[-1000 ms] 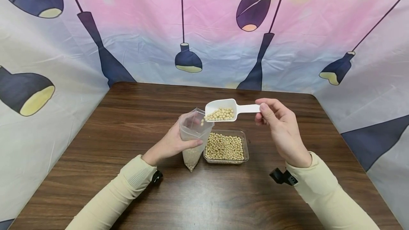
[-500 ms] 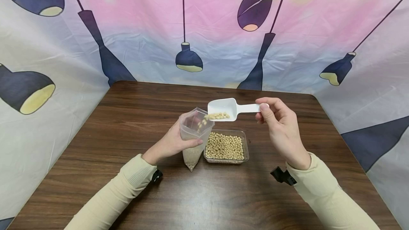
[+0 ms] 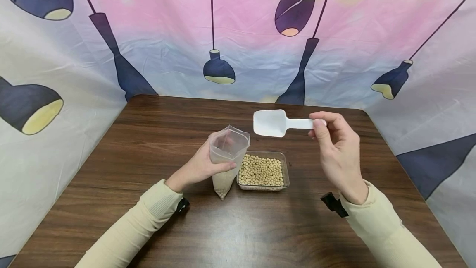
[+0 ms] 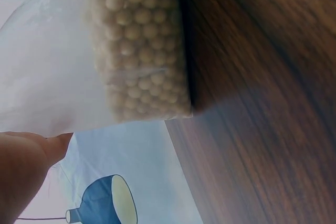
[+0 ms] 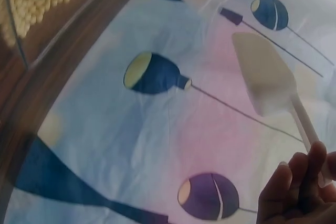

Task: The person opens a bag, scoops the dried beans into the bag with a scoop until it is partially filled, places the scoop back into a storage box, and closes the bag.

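Dark wood worktop (image 3: 167, 119) bears a clear tub (image 3: 286, 173) of beans (image 3: 262, 171); beside it, fingers of the left hand (image 3: 198, 165) grip an open-mouthed bag (image 3: 228, 156), while those of the right hand (image 3: 340, 156) pinch an empty white scoop (image 3: 275, 123) aloft. Holding that mouth wide and tipping slowly should limit spills

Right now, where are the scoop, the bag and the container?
Scoop (image 3: 269, 123): head view, on its white bowl.
Bag (image 4: 50, 72): left wrist view, on its film.
Container (image 3: 286, 173): head view, on its right wall.
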A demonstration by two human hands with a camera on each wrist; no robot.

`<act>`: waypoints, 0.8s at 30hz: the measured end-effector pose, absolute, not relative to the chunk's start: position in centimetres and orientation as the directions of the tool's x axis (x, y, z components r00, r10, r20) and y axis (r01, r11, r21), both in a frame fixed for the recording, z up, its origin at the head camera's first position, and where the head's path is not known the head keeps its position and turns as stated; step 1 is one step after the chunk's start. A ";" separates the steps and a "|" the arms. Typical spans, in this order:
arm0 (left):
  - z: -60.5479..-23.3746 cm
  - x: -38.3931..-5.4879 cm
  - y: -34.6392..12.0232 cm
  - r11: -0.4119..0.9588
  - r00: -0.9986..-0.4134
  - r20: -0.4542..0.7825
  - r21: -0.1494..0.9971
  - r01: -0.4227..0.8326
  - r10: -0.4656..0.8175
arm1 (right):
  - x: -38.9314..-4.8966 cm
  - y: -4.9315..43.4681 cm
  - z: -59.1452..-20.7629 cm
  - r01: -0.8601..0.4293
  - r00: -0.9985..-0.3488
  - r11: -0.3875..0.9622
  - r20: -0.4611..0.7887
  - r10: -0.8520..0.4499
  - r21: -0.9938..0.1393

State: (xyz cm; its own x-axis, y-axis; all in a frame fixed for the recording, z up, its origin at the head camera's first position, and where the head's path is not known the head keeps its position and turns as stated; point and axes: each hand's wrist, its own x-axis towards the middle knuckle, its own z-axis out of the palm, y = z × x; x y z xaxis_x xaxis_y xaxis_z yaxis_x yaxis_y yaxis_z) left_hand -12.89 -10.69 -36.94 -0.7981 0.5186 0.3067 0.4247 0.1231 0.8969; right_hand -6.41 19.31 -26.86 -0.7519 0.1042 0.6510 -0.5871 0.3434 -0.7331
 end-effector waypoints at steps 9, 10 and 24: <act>-37.1 -13.0 -10.7 0.123 -0.794 0.318 0.891 0.438 0.518 | -4.5 21.3 -28.8 -0.353 -0.876 0.654 0.481 0.019 -0.669; -37.1 -13.0 -10.7 0.124 -0.794 0.319 0.890 0.438 0.517 | -4.4 21.3 -29.3 -0.338 -0.894 0.681 0.449 -0.015 -0.650; -37.1 -12.9 -10.7 0.125 -0.800 0.318 0.892 0.434 0.509 | -4.8 21.6 -34.3 -0.196 -0.976 0.663 0.211 -0.059 -0.722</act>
